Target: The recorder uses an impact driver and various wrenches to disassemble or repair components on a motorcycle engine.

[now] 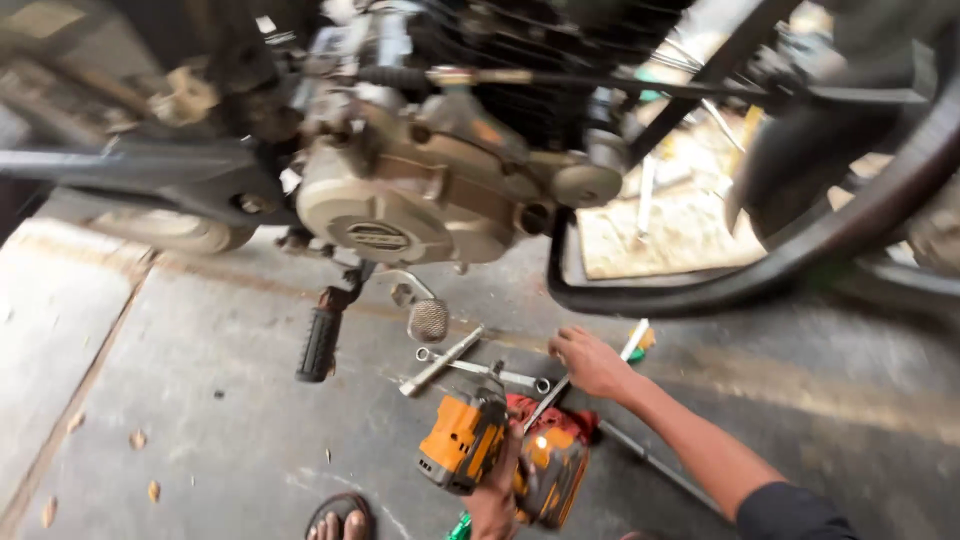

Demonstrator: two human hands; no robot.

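Floor (200, 420) of grey concrete, carrying a motorcycle and a scatter of hand tools.

Motorcycle engine (420, 190): tan metal casing with a round side cover, standing above the far part of the floor. Black footpeg (320, 343) hangs below it; a small chrome pedal (428, 320) sits just beside the footpeg. Black tyre (850, 220) curves along the far right.

Left hand (495, 500): at the near edge of the floor, closed around the grip of an orange and black power driver (465, 440), which is tilted with its nose toward the engine. The driver's battery base (550, 475) lies just to the right of the hand.

Right hand (590, 362): reaching in from the near right, forearm bare, dark sleeve (790, 515) at the elbow. Fingers partly curled and lowered onto the floor beside a long screwdriver (600, 375) with a green and yellow handle; whether they grip it cannot be told.

Spanner (485, 368) and a socket bar (440, 362): lying crossed on the floor between engine and driver, just left of the right hand. Red cloth (560, 415) near the driver.

Sandalled toes (340, 520): at the near edge.
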